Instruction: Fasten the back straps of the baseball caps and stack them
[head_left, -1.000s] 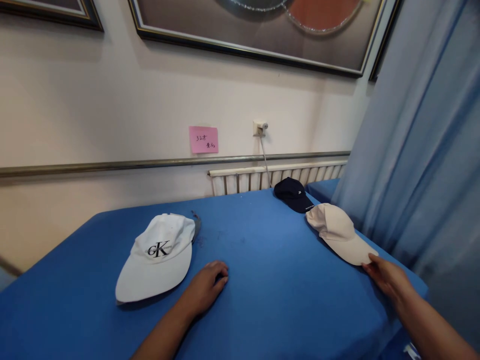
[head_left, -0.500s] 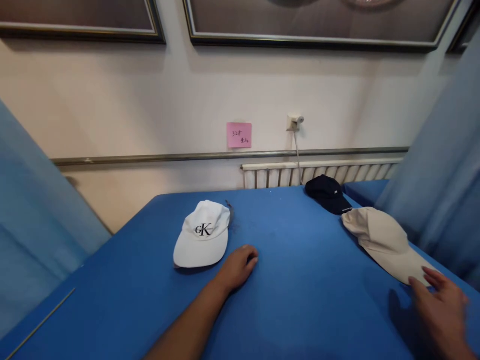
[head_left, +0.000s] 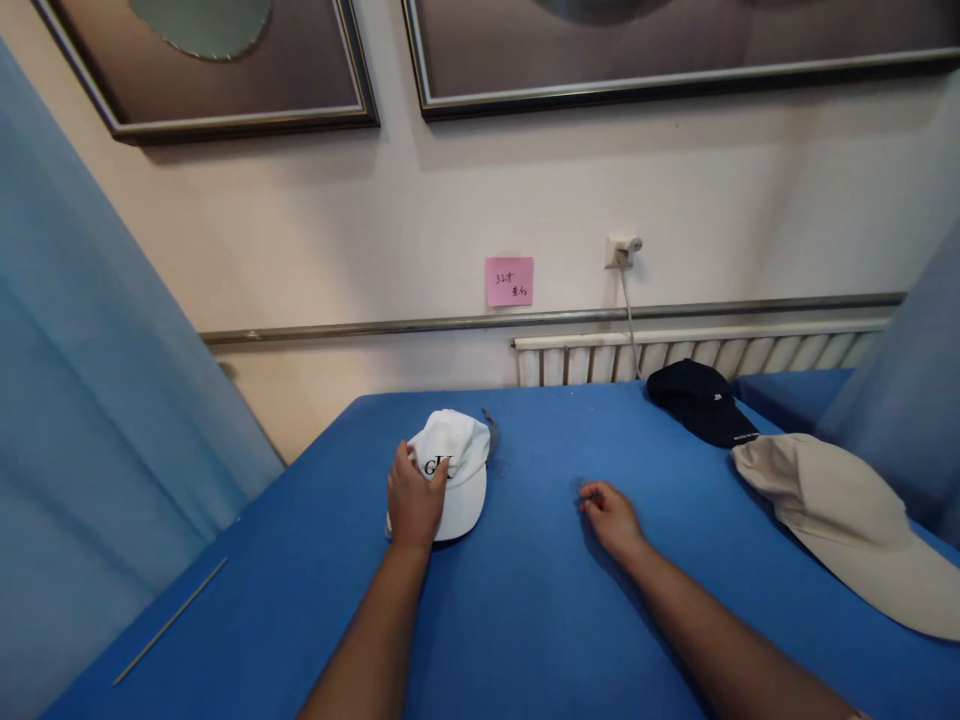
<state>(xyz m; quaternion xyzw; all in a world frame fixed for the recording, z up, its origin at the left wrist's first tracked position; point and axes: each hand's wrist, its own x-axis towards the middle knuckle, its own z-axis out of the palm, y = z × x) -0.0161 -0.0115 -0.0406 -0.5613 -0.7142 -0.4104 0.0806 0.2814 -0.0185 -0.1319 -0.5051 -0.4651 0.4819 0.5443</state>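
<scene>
A white baseball cap with a dark "CK" print lies upright on the blue table, its brim toward me. Over the left side of its crown and brim rests my left hand, fingers and thumb apart, touching the cap and covering part of the print. My right hand is above the middle of the table, to the right of the white cap and apart from it. Its fingers are loosely bent with a small gap at the thumb, and nothing shows in them. A beige cap and a navy cap lie to the right.
A thin stick lies on the blue table near its left edge. Blue curtains hang at both sides. Behind the table are a radiator, a metal rail and a socket with a cord.
My left hand has moved left from beside the white cap onto it. My right hand has left the beige cap's brim for the middle of the table. The view has turned slightly left.
</scene>
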